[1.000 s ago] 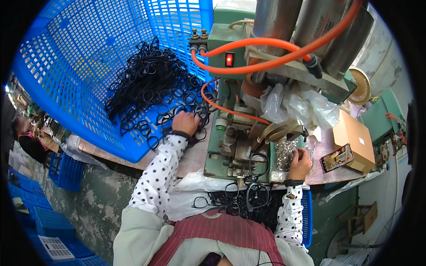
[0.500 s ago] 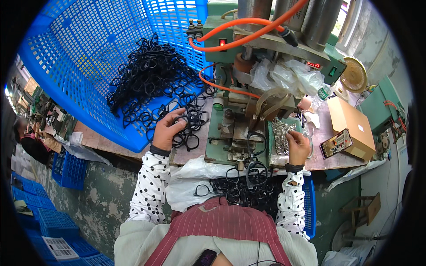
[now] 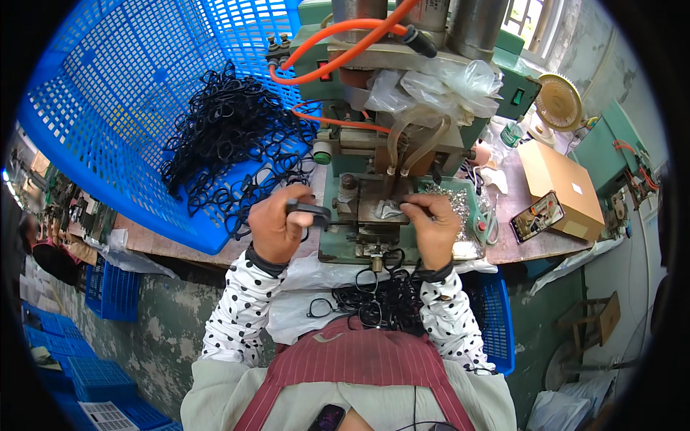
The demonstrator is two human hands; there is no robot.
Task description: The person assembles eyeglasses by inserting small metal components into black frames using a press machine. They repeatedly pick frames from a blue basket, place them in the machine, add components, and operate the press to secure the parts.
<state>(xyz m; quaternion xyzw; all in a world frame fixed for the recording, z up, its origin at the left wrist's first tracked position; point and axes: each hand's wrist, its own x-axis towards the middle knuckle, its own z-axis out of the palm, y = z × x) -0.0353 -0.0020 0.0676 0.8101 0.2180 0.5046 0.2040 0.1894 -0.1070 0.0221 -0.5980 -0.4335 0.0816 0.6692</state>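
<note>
My left hand (image 3: 273, 224) is closed around a black eyeglass frame (image 3: 316, 213), just left of the green press machine (image 3: 345, 251). With thumb and finger together, my right hand (image 3: 436, 228) reaches to the metal fixture (image 3: 387, 210) under the press head. Whatever is between those fingertips is too small to make out. Beside that hand lies a tray of small shiny metal parts (image 3: 463, 197). More black eyeglass frames (image 3: 384, 296) lie heaped below the machine, in front of my apron.
A big blue basket (image 3: 108, 169) holding a pile of black frames (image 3: 223, 129) stands at the left. Orange air hoses (image 3: 345, 32) cross above the machine. Scissors (image 3: 491, 228), a phone (image 3: 537, 217) and a cardboard box (image 3: 564, 183) are at the right.
My left hand has moved from the loose frames toward the machine and now holds one. My right hand has gone left from the parts tray to the fixture. The view has shifted slightly.
</note>
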